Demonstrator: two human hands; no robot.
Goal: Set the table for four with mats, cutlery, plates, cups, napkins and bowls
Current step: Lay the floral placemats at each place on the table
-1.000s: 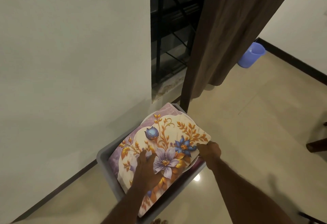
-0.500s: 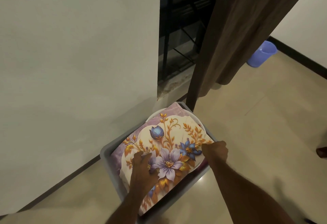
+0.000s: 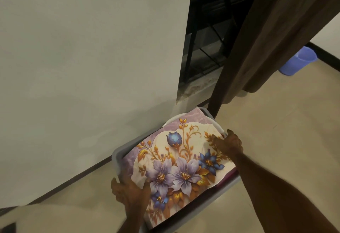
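A home: brown curtain (image 3: pixel 261 39), tiled floor (image 3: pixel 276 140), barred window (image 3: pixel 207 39).

Single view only, worn on the head, looking forward and steeply down toward the floor. Wide-angle, so straight lines of wall (image 3: pixel 82 67) and curtain (image 3: pixel 266 39) lean outward at the edges. Facing a corner beside a barred window (image 3: pixel 206 49), with the grey bin (image 3: pixel 117 156) low in the picture, close below, within reach of both forearms entering from the bottom edge. Left hand (image 3: pixel 129 192) and right hand (image 3: pixel 230 143) near the lower middle. Blue bucket (image 3: pixel 298 60) farther off, at the right edge. No second view to share with.
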